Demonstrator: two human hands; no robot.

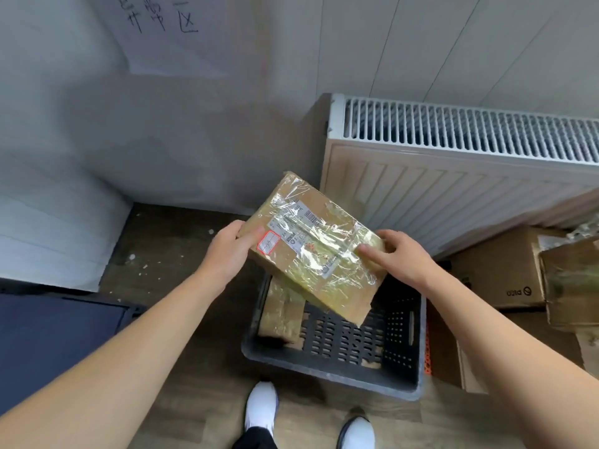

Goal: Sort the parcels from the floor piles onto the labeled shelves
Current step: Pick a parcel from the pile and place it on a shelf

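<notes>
Now, step: label check, I think; parcel [311, 251] held tilted above the crate [324, 374].
Hands: left hand [227, 251] and right hand [398, 257] grip opposite ends, thumbs on top, fingers wrapped round edges.
Next: carry to a shelf; none visible.
Room: radiator [453, 189] and cardboard boxes [499, 270] near at right; left looks freer.

Taped brown parcel [311, 251], labelled, tilted, held aloft; second taped parcel [282, 314] lying below.

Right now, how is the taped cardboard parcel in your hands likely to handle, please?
Likely stiff: the taped cardboard parcel keeps flat faces. Glossy tape may slip. Left hand and right hand both grip it, perhaps weighty.
</notes>
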